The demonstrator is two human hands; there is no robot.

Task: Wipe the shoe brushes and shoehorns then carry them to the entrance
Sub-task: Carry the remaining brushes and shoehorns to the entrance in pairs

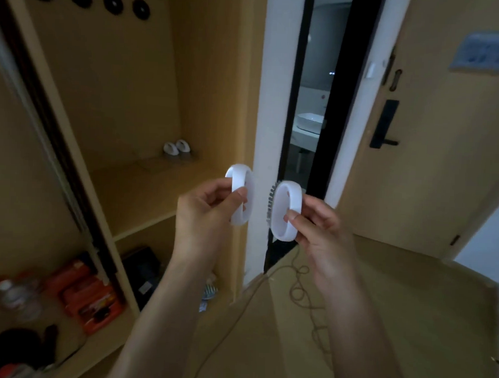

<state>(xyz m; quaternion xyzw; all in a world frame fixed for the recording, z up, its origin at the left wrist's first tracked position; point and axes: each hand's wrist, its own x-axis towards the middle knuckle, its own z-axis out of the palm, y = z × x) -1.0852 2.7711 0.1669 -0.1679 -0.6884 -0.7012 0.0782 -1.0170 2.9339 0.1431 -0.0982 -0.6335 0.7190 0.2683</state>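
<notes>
On wardrobe shelf [146,185], two white brushes [176,148]; two more in hands.

Two white oval shoe brushes were held upright mid-frame, slightly apart: the left brush [240,194] pinched by its loop handle, the right brush [285,211] showing grey bristles along its left edge. Two more white brushes [176,148] stood on a shelf, upper centre-left.

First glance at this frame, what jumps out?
Two white oval plastic shoe brushes held up mid-frame: the left hand grips one, the right hand pinches the other, whose grey bristles face left. Behind them, two more small white brushes sit on the open wooden cabinet shelf, and a dark doorway gap shows a white washbasin.
</notes>
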